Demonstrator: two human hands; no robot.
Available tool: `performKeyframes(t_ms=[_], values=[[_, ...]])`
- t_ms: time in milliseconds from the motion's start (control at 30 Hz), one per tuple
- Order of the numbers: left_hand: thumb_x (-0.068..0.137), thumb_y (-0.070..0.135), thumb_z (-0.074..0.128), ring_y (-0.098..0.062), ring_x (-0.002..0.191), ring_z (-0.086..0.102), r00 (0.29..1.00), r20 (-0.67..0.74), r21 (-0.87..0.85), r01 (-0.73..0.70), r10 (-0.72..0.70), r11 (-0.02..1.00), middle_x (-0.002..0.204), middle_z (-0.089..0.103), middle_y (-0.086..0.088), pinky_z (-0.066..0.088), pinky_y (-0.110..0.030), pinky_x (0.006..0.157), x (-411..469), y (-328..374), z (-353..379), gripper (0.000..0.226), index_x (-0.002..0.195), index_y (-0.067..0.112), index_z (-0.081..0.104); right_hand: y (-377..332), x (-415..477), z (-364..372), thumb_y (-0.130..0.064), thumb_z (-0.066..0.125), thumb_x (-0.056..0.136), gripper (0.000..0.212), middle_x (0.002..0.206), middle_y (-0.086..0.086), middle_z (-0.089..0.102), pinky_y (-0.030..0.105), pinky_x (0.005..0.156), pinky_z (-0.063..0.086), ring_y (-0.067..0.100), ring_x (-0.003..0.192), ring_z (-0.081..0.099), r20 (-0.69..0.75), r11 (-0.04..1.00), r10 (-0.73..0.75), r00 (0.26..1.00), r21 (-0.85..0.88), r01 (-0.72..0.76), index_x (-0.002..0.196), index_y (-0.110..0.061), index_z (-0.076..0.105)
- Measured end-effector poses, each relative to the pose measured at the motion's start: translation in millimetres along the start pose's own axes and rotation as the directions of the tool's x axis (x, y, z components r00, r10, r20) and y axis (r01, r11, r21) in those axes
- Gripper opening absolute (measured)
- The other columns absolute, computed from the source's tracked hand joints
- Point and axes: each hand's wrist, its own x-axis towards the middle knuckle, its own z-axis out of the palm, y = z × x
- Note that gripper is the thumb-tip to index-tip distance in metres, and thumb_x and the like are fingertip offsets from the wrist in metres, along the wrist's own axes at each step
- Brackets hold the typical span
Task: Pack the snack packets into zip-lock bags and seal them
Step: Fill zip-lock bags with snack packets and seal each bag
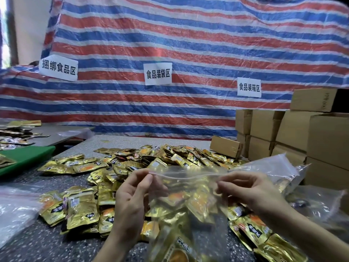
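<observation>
Seen from a head-worn camera, a person's two bare hands hold up a clear zip-lock bag just above a speckled grey table. The left hand pinches the left end of the bag's zip strip between thumb and forefinger, with the other fingers loosely curled. The right hand pinches the same strip further to the right, also with its fingertips. The strip runs nearly level between the two hands, and whether it is pressed closed cannot be told. The bag hangs down toward the camera with gold snack packets inside it. Many more loose gold packets lie spread and heaped across the table behind and beside the hands. Other clear plastic bags lie crumpled to the right, and another clear bag lies at the left edge. A green board sits on the far left. Brown cardboard boxes are stacked at the right. A red, white and blue striped tarp hangs behind the table, carrying three white paper signs printed with Chinese characters.
</observation>
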Motion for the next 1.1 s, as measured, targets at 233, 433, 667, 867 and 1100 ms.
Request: performKeyframes(t_ms=[233, 433, 667, 867, 1100], values=[[0.085, 0.024, 0.063, -0.029, 0.070, 0.067, 0.990, 0.002, 0.042, -0.140, 0.140, 0.989, 0.074, 0.067, -0.016, 0.061, -0.042, 0.074, 0, 3, -2, 0.012, 0.081, 0.016, 0.071, -13, -8, 6, -0.070, 0.083, 0.056, 0.067, 0.082, 0.014, 0.074, 0.027, 0.055, 0.054, 0.020, 0.064, 0.065, -0.065, 0.978, -0.198, 0.978, 0.059, 0.202, 0.095, -0.016, 0.079], [0.088, 0.014, 0.061, -0.022, 0.068, 0.067, 0.974, -0.031, -0.040, -0.227, 0.226, 0.973, 0.075, 0.067, -0.013, 0.059, -0.028, 0.071, 3, 9, -6, 0.011, 0.081, 0.016, 0.069, -22, -15, 7, -0.047, 0.079, 0.072, 0.039, 0.073, 0.016, 0.069, 0.027, 0.048, 0.045, 0.023, 0.059, 0.055, -0.109, 0.946, -0.315, 0.943, 0.049, 0.322, 0.093, -0.014, 0.078], [0.082, 0.028, 0.072, -0.024, 0.071, 0.066, 0.959, -0.058, 0.023, -0.277, 0.278, 0.961, 0.077, 0.069, -0.012, 0.057, -0.024, 0.072, 2, 8, -3, 0.010, 0.082, 0.018, 0.071, -17, -16, 12, -0.032, 0.068, 0.074, 0.021, 0.073, 0.014, 0.067, 0.027, 0.049, 0.049, 0.021, 0.062, 0.060, -0.130, 0.943, -0.314, 0.941, 0.077, 0.325, 0.081, -0.012, 0.072], [0.081, 0.027, 0.070, -0.026, 0.069, 0.067, 0.952, -0.053, 0.023, -0.300, 0.301, 0.954, 0.077, 0.070, -0.013, 0.057, -0.025, 0.070, -3, 12, 2, 0.009, 0.082, 0.018, 0.073, -15, -15, 13, -0.031, 0.064, 0.074, 0.021, 0.071, 0.014, 0.064, 0.028, 0.054, 0.049, 0.021, 0.062, 0.057, -0.199, 0.937, -0.327, 0.924, 0.058, 0.344, 0.077, -0.011, 0.068], [0.080, 0.022, 0.075, -0.021, 0.068, 0.070, 0.937, -0.002, 0.097, -0.347, 0.349, 0.933, 0.077, 0.073, -0.011, 0.057, -0.024, 0.069, -8, 15, 12, 0.006, 0.083, 0.018, 0.076, -45, -9, 19, -0.046, 0.066, 0.076, 0.028, 0.100, -0.008, 0.073, 0.032, 0.080, 0.048, 0.011, 0.094, 0.067, -0.149, 0.882, -0.427, 0.892, -0.288, 0.374, 0.100, -0.034, 0.073]])
